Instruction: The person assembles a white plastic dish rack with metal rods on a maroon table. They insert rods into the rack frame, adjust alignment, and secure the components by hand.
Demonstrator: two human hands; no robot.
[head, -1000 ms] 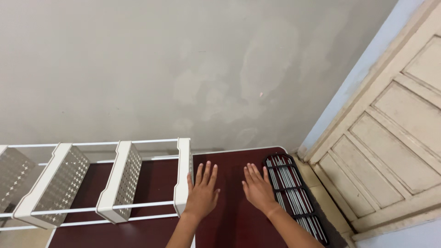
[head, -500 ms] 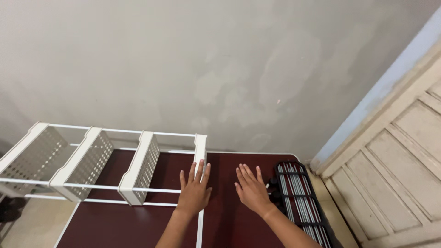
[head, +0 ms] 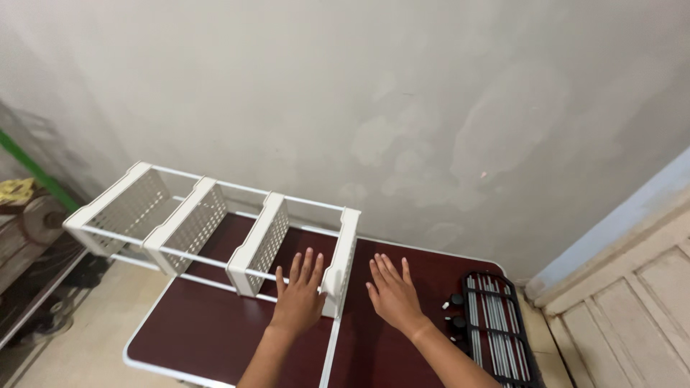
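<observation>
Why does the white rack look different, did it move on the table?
Cannot tell: the white rack keeps its end panel between both hands on the dark red table; the camera itself swung.

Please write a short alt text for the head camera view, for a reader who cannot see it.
Two bare hands, left hand and right hand, lie open, palms down, over a dark red folding table, either side of the end panel of a white plastic rack frame. A black wire rack sits at the right, before a stained wall.
</observation>
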